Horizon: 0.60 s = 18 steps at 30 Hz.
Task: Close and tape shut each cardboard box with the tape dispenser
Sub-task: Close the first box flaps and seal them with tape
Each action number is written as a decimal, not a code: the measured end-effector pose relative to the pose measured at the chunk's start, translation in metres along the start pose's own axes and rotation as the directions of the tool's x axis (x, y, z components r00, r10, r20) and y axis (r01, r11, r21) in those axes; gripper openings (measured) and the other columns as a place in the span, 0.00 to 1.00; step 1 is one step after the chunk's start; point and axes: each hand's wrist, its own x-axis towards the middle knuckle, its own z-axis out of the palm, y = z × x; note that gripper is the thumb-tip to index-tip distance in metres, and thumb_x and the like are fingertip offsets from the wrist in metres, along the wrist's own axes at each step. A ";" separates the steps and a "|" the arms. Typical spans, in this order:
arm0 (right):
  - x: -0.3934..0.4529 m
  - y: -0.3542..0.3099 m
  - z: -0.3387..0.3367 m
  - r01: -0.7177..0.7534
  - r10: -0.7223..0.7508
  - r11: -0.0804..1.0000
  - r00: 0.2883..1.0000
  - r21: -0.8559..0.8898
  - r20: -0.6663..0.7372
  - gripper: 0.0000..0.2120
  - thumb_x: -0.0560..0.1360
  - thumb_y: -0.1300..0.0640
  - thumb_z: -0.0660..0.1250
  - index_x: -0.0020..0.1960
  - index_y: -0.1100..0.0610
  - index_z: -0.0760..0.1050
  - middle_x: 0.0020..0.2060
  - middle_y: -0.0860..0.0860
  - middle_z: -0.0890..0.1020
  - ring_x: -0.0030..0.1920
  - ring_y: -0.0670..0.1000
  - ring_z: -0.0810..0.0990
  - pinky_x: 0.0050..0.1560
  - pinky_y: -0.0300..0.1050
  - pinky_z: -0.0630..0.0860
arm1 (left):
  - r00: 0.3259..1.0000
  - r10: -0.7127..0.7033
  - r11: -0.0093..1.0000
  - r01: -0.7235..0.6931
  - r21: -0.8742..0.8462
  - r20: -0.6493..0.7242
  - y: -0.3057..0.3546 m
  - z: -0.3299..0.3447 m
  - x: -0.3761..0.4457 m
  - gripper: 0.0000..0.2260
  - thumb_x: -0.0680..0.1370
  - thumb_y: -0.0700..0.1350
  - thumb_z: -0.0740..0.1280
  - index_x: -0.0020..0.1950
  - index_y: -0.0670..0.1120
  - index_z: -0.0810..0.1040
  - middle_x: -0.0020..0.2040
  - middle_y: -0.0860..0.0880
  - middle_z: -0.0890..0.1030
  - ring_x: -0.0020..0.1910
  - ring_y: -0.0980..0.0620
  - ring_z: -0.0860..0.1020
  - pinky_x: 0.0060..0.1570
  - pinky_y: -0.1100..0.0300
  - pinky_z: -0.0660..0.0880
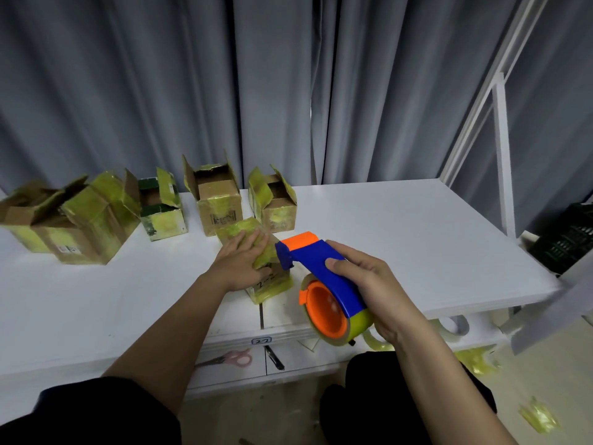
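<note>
A small cardboard box (269, 285) covered in yellowish tape sits near the table's front edge with its flaps down. My left hand (240, 261) lies flat on its top, fingers straight, pressing the flaps. My right hand (365, 284) grips the blue handle of the blue and orange tape dispenser (324, 284). The dispenser's front end touches the right side of the box. Its roll of yellowish tape (356, 329) hangs over the table's front edge.
Several open boxes stand in a row at the back of the white table (417, 236), such as a large box (80, 220) at the left and another box (276, 203) just behind my left hand. Pink-handled scissors (231, 359) and a black pen (276, 359) lie on a lower shelf. Tape scraps litter the floor.
</note>
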 end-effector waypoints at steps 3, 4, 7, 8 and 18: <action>-0.010 0.021 -0.005 -0.062 0.062 0.998 0.998 -0.001 -0.009 0.14 0.76 0.61 0.66 0.60 0.51 0.79 0.44 0.58 0.85 0.41 0.59 0.80 0.37 0.44 0.79 | 0.999 -0.001 1.000 0.002 -0.023 0.043 0.003 -0.006 -0.001 0.36 0.77 0.60 0.60 0.77 0.57 0.42 0.78 0.56 0.40 0.76 0.51 0.39 0.75 0.50 0.43; -0.012 0.029 -0.006 -0.085 0.085 0.996 0.996 -0.012 -0.005 0.15 0.76 0.61 0.66 0.61 0.51 0.79 0.45 0.59 0.85 0.42 0.60 0.79 0.38 0.45 0.79 | 0.997 0.000 0.999 0.003 -0.038 0.071 0.004 -0.008 -0.001 0.37 0.77 0.59 0.62 0.77 0.57 0.42 0.78 0.57 0.40 0.76 0.51 0.39 0.75 0.50 0.43; -0.013 0.047 -0.005 -0.145 0.145 0.988 0.989 -0.052 0.003 0.14 0.76 0.61 0.66 0.60 0.50 0.79 0.46 0.60 0.85 0.43 0.58 0.81 0.43 0.47 0.78 | 0.987 -0.006 0.994 0.023 -0.106 0.158 0.005 -0.016 0.000 0.37 0.76 0.53 0.64 0.77 0.57 0.43 0.78 0.57 0.40 0.76 0.51 0.38 0.74 0.50 0.42; -0.012 0.051 -0.003 -0.161 0.162 0.985 0.987 -0.063 0.001 0.15 0.76 0.61 0.66 0.61 0.50 0.79 0.46 0.59 0.85 0.43 0.56 0.82 0.44 0.47 0.78 | 0.984 -0.007 0.989 0.033 -0.147 0.176 0.006 -0.019 0.001 0.36 0.77 0.51 0.63 0.78 0.57 0.44 0.78 0.57 0.40 0.76 0.51 0.38 0.74 0.50 0.42; 0.002 0.065 0.012 -0.228 0.226 0.970 0.974 -0.085 -0.028 0.15 0.76 0.59 0.68 0.61 0.49 0.77 0.45 0.51 0.86 0.38 0.48 0.84 0.36 0.39 0.78 | 0.983 -0.019 0.949 0.076 -0.305 0.184 0.010 -0.018 0.000 0.36 0.73 0.65 0.54 0.78 0.56 0.48 0.78 0.58 0.43 0.76 0.51 0.39 0.74 0.48 0.39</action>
